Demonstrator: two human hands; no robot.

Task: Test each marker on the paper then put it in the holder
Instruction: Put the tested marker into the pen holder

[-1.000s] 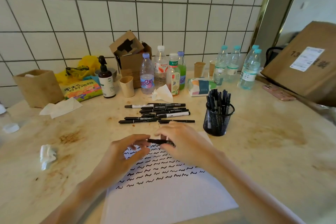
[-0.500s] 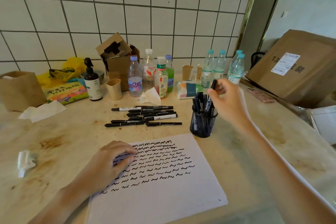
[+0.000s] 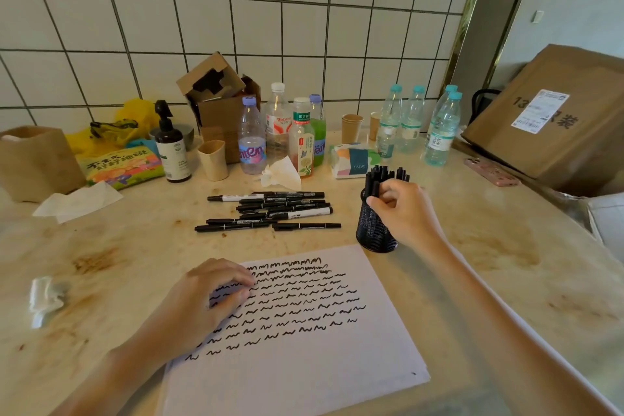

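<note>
A white paper (image 3: 304,365) with rows of black squiggles lies on the table in front of me. My left hand (image 3: 202,304) rests on its left part with relaxed fingers. Right of the paper's top corner stands a black mesh holder (image 3: 373,233) packed with several black markers (image 3: 385,174). My right hand (image 3: 405,209) is at the holder's rim, its fingers curled round one marker (image 3: 374,187) that stands among the others. A pile of several loose black markers (image 3: 280,209) lies behind the paper, left of the holder.
Along the tiled wall stand several drink bottles (image 3: 251,142), paper cups (image 3: 212,160), a pump bottle (image 3: 172,152), a tissue pack (image 3: 351,162) and an open cardboard box (image 3: 219,101). A pink phone (image 3: 491,172) and a big carton (image 3: 553,125) are at right. A crumpled tissue (image 3: 45,297) lies at left.
My right hand carried the capped marker from over the paper to the holder and has lowered it in among the others. My left hand let go of the marker and settled on the paper.
</note>
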